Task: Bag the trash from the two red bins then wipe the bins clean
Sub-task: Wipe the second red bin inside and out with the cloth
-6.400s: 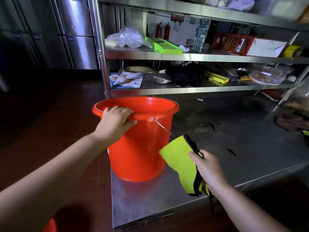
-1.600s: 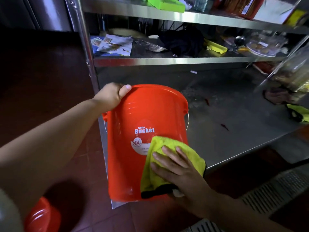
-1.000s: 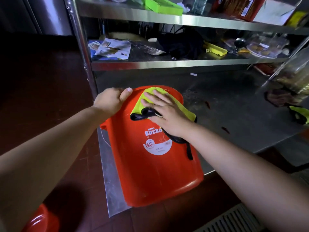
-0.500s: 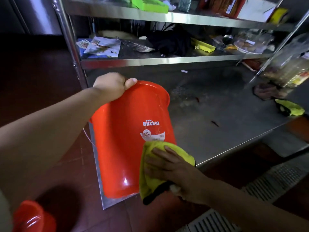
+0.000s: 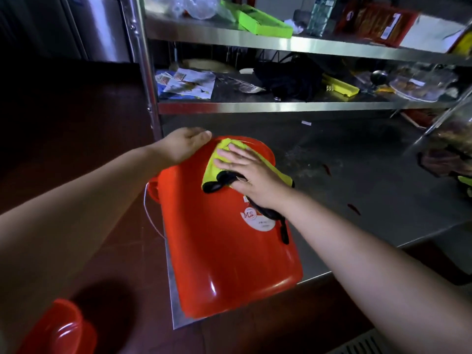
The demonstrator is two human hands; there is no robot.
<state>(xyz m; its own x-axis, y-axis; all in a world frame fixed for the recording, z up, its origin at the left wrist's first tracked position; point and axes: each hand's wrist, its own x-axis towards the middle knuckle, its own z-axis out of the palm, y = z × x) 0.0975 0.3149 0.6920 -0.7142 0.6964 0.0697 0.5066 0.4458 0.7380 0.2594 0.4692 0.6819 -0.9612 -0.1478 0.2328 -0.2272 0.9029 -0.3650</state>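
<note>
Tipped red bucket [image 5: 224, 264] gripped at rim by left hand [image 5: 182, 145], yellow cloth [image 5: 219, 162] pressed on its side under flat-fingered right hand [image 5: 245, 172], inside unseen.

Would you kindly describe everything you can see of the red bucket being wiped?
The red bucket is glossy plastic with a round white label and a thin wire handle. It lies tipped, base toward the camera, on the steel table's corner. The left hand holds its rim; the right hand presses a yellow cloth flat against its side.
</note>
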